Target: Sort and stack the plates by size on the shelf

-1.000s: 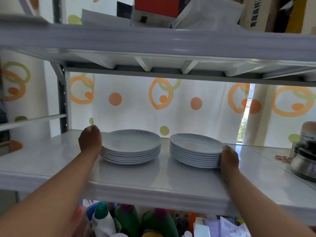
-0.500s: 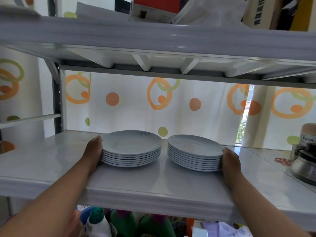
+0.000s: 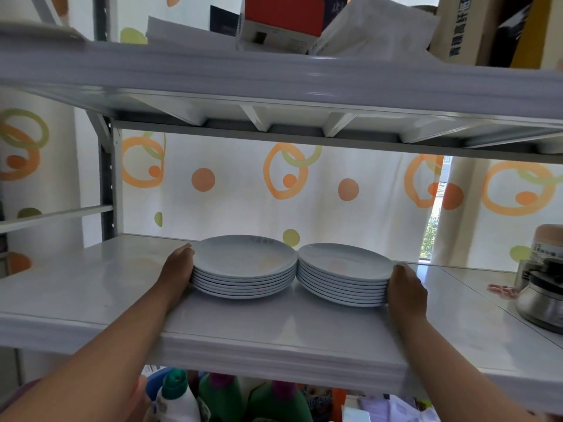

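Two stacks of white plates stand side by side on the white shelf (image 3: 91, 287). The left stack (image 3: 246, 266) looks slightly wider than the right stack (image 3: 344, 274), and their rims touch in the middle. My left hand (image 3: 179, 268) presses flat against the left stack's outer edge. My right hand (image 3: 405, 287) presses flat against the right stack's outer edge. Neither hand lifts or grips a plate; each stack holds several plates.
An upper shelf (image 3: 274, 83) carrying boxes hangs close above the plates. A steel pot (image 3: 542, 296) and a jar (image 3: 548, 245) stand at the shelf's right end. Bottles (image 3: 176, 397) stand below the shelf. A spotted curtain (image 3: 243, 190) hangs behind.
Both hands have pushed the two stacks towards each other; the gap between them has closed and the rims now touch.
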Action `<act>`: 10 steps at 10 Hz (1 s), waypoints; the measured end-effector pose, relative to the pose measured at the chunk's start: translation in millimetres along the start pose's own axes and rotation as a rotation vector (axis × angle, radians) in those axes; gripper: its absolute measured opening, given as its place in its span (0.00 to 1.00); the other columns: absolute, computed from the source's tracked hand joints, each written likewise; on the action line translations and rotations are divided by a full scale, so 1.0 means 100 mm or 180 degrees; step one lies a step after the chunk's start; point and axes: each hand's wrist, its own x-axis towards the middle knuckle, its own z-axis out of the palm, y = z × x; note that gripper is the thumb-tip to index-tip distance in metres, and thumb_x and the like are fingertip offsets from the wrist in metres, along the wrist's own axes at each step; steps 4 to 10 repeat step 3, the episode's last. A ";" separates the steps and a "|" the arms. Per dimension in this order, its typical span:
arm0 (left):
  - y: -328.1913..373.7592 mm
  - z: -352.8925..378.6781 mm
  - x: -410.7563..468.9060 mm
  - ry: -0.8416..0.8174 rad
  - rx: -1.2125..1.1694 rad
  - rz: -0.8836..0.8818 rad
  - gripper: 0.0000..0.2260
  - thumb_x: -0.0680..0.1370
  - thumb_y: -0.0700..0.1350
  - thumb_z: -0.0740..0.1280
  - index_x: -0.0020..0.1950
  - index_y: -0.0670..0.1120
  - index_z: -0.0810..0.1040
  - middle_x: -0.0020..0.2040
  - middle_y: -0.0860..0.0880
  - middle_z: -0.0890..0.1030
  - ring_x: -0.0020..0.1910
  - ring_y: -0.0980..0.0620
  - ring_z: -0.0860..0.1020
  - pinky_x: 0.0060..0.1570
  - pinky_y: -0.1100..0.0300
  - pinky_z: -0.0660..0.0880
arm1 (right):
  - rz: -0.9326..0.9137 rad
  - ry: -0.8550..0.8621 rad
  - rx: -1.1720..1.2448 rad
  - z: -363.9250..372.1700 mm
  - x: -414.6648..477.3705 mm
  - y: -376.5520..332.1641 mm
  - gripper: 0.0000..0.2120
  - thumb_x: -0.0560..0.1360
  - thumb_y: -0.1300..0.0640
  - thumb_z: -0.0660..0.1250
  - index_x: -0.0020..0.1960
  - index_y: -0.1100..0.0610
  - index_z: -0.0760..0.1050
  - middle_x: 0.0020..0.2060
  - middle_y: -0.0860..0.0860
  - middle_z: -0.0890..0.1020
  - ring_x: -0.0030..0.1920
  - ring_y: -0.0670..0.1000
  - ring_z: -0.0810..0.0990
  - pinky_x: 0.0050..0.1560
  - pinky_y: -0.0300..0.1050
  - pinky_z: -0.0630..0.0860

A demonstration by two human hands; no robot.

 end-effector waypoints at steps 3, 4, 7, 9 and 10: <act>0.54 0.26 -0.56 0.1242 0.1774 0.2477 0.25 0.76 0.48 0.58 0.71 0.38 0.67 0.70 0.38 0.70 0.69 0.39 0.69 0.69 0.48 0.64 | -0.1986 0.0486 0.0080 -0.16 -0.37 -0.58 0.17 0.71 0.53 0.56 0.50 0.59 0.79 0.45 0.56 0.79 0.46 0.57 0.77 0.51 0.38 0.72; 0.54 0.26 -0.56 0.1242 0.1774 0.2477 0.25 0.76 0.48 0.58 0.71 0.38 0.67 0.70 0.38 0.70 0.69 0.39 0.69 0.69 0.48 0.64 | -0.1986 0.0486 0.0080 -0.16 -0.37 -0.58 0.17 0.71 0.53 0.56 0.50 0.59 0.79 0.45 0.56 0.79 0.46 0.57 0.77 0.51 0.38 0.72; 0.54 0.26 -0.56 0.1242 0.1774 0.2477 0.25 0.76 0.48 0.58 0.71 0.38 0.67 0.70 0.38 0.70 0.69 0.39 0.69 0.69 0.48 0.64 | -0.1986 0.0486 0.0080 -0.16 -0.37 -0.58 0.17 0.71 0.53 0.56 0.50 0.59 0.79 0.45 0.56 0.79 0.46 0.57 0.77 0.51 0.38 0.72; 0.54 0.26 -0.56 0.1242 0.1774 0.2477 0.25 0.76 0.48 0.58 0.71 0.38 0.67 0.70 0.38 0.70 0.69 0.39 0.69 0.69 0.48 0.64 | -0.1986 0.0486 0.0080 -0.16 -0.37 -0.58 0.17 0.71 0.53 0.56 0.50 0.59 0.79 0.45 0.56 0.79 0.46 0.57 0.77 0.51 0.38 0.72; 0.54 0.26 -0.56 0.1242 0.1774 0.2477 0.25 0.76 0.48 0.58 0.71 0.38 0.67 0.70 0.38 0.70 0.69 0.39 0.69 0.69 0.48 0.64 | -0.1986 0.0486 0.0080 -0.16 -0.37 -0.58 0.17 0.71 0.53 0.56 0.50 0.59 0.79 0.45 0.56 0.79 0.46 0.57 0.77 0.51 0.38 0.72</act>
